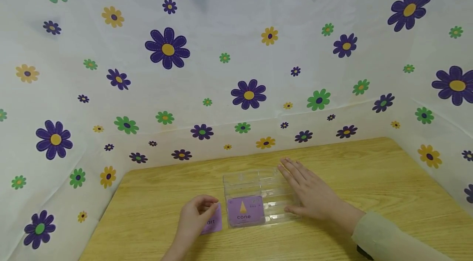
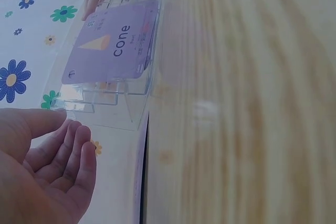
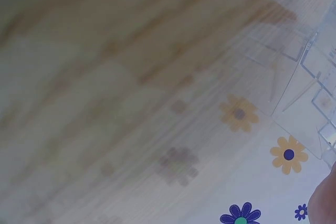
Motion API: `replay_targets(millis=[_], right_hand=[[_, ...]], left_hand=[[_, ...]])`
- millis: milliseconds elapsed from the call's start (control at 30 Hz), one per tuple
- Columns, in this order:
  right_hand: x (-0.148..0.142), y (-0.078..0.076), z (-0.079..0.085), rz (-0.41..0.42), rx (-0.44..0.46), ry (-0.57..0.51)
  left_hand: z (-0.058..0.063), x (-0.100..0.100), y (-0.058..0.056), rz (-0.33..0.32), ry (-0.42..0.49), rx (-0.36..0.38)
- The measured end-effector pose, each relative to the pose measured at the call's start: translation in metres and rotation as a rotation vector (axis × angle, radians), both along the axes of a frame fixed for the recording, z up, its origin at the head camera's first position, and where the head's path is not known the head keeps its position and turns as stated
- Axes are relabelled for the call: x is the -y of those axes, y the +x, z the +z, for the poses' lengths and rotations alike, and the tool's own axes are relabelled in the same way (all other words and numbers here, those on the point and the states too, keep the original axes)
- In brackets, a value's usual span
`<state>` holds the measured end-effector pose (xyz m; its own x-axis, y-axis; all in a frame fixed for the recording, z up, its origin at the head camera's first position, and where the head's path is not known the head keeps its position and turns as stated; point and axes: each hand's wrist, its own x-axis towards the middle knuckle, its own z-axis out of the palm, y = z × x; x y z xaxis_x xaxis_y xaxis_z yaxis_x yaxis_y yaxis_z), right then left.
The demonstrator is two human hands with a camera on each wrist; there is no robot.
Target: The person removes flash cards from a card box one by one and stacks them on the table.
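Observation:
A clear plastic card rack (image 1: 269, 201) with stepped tiers stands on the table. In its lower left slot sits a purple card (image 1: 245, 216) printed "cone" with a yellow cone. Left of the rack lies another purple card (image 1: 217, 227) showing the letters "art"; the rest of its word is covered. My left hand (image 1: 194, 216) is over that card, fingers loosely bent and nothing visible between them in the left wrist view. With fingers stretched out, my right hand (image 1: 314, 193) rests against the rack's right end, thumb toward the front.
The wood-grain table (image 1: 166, 183) surrounds the rack. A white cloth (image 1: 207, 88) with printed purple, green and yellow flowers hangs behind and at both sides. A light green sleeve (image 1: 384, 234) covers the right forearm.

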<state>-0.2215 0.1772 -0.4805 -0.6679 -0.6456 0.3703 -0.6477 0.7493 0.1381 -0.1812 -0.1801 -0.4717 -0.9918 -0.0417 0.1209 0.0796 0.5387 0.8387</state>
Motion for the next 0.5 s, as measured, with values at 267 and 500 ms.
replay_targets(millis=[267,500], right_hand=[[0.0001,-0.0001,-0.0002,-0.001,0.008,0.000],[0.0004,-0.0004,-0.0005,0.003,0.001,-0.006]], left_hand=[[-0.0001,-0.0033,0.0019,-0.034,0.018,0.011],[-0.0003,-0.0085,0.0034,-0.043,-0.007,-0.019]])
